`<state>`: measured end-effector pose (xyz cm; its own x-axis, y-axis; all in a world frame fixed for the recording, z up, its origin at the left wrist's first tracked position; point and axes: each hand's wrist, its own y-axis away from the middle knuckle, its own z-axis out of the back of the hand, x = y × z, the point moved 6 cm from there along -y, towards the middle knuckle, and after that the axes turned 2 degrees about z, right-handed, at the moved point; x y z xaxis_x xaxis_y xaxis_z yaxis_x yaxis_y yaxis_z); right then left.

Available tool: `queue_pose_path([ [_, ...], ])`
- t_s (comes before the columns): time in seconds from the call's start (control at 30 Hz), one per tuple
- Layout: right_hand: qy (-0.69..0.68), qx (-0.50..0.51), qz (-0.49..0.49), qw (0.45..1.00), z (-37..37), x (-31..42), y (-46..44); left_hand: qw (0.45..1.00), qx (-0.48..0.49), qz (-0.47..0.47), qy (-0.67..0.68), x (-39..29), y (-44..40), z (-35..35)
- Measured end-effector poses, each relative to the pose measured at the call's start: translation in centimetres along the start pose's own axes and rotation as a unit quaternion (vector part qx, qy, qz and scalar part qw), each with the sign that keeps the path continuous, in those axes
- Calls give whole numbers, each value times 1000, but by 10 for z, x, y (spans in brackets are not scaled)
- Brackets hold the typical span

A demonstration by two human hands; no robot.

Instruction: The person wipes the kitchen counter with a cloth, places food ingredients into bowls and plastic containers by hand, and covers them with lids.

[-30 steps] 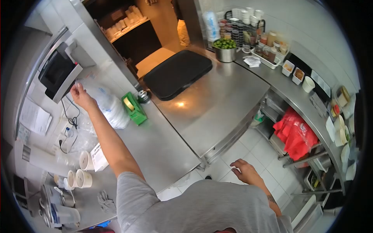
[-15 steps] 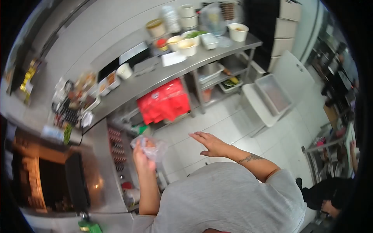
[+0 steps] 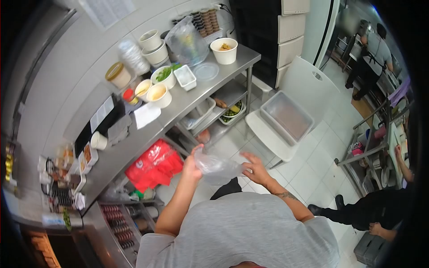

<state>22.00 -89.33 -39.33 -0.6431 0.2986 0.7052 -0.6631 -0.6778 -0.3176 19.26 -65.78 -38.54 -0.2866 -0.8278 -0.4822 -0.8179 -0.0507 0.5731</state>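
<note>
A clear plastic bag stretches between my two hands, in front of my chest. My left hand is closed on the bag's left end. At its right edge, my right hand pinches the plastic between thumb and fingers, the other fingers loosely curled. Beyond the left hand, a red plastic bag hangs below the steel counter.
White bowls of food, including one at the counter's far end, stand on the counter. A white chair bears a lidded plastic bin. Dark-clothed legs of a person are at right; another person stands farther back.
My view has turned right. My right hand has come from apart and outstretched to the plastic bag, which is now spread wider between both hands.
</note>
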Motion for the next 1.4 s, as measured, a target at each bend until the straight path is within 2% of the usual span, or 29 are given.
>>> queue_pose_path([
  [0.03,-53,14,17,998,-2,-13,-8,997,-21,-59,-43,-3,-23,-1],
  [0.1,-236,-61,-183,952,2,-56,-17,973,-50,-182,-129,-14,-81,-18],
  [0.13,-323,-97,-278,899,6,-75,-20,940,-49,-251,-227,-30,-99,-35],
  [0.17,-312,-142,-310,887,21,-92,-26,824,-86,-340,-445,-42,-111,-56],
  [0.23,-283,-234,-367,855,57,-132,-37,664,-47,-489,-564,-68,-81,-150],
  [0.3,-318,-362,-382,788,95,-154,-51,532,129,-507,-666,-61,-92,-213],
  [0.33,-334,-422,-388,748,114,-156,-58,567,206,-440,-665,-44,-109,-230],
  [0.37,-369,-444,-354,736,128,-153,-72,595,280,-366,-658,-19,-124,-246],
  [0.43,-436,-483,-279,706,159,-128,-117,588,378,-350,-624,10,-156,-271],
  [0.47,-428,-487,-254,718,174,-122,-139,627,368,-287,-623,13,-179,-284],
  [0.53,-366,-468,-217,775,209,-122,-172,696,340,-160,-611,11,-229,-317],
  [0.6,-274,-415,-216,840,238,-128,-196,736,308,-325,-508,-21,-262,-359],
  [0.67,-149,-326,-239,903,261,-145,-220,830,322,-225,-395,-47,-288,-399],
  [0.73,-245,-317,-281,872,282,-186,-244,815,334,-228,-415,-75,-298,-440],
  [0.77,-291,-312,-301,853,293,-204,-259,718,308,-384,-492,-97,-303,-459],
  [0.8,-397,-335,-247,818,308,-213,-281,592,270,-522,-552,-114,-307,-475],
  [0.83,-496,-352,-192,771,324,-220,-304,442,220,-637,-592,-124,-307,-486],
  [0.87,-587,-363,-135,711,338,-229,-324,402,211,-635,-624,-130,-320,-491],
  [0.93,-694,-332,-117,628,353,-257,-360,320,195,-626,-684,-143,-345,-496],
  [0.97,-744,-316,-111,578,355,-266,-373,358,203,-610,-677,-153,-357,-497],
  [1.03,-626,-370,-147,671,363,-276,-387,431,222,-574,-660,-173,-374,-500],
  [1.1,-484,-411,-180,751,372,-280,-396,448,183,-544,-686,-211,-378,-492],
  [1.13,-410,-413,-172,795,374,-285,-399,424,177,-455,-763,-226,-389,-477],
  [1.17,-387,-399,-170,814,370,-291,-407,391,170,-359,-830,-237,-401,-463],
  [1.23,-340,-366,-175,848,354,-299,-415,263,199,-256,-909,-220,-396,-437],
  [1.27,-378,-341,-169,844,340,-308,-421,195,213,-203,-936,-209,-392,-421],
  [1.37,-443,-311,-262,799,300,-322,-436,199,183,-255,-928,-199,-404,-393],
  [1.4,-453,-276,-216,820,295,-314,-447,202,178,-252,-930,-201,-405,-395],
])
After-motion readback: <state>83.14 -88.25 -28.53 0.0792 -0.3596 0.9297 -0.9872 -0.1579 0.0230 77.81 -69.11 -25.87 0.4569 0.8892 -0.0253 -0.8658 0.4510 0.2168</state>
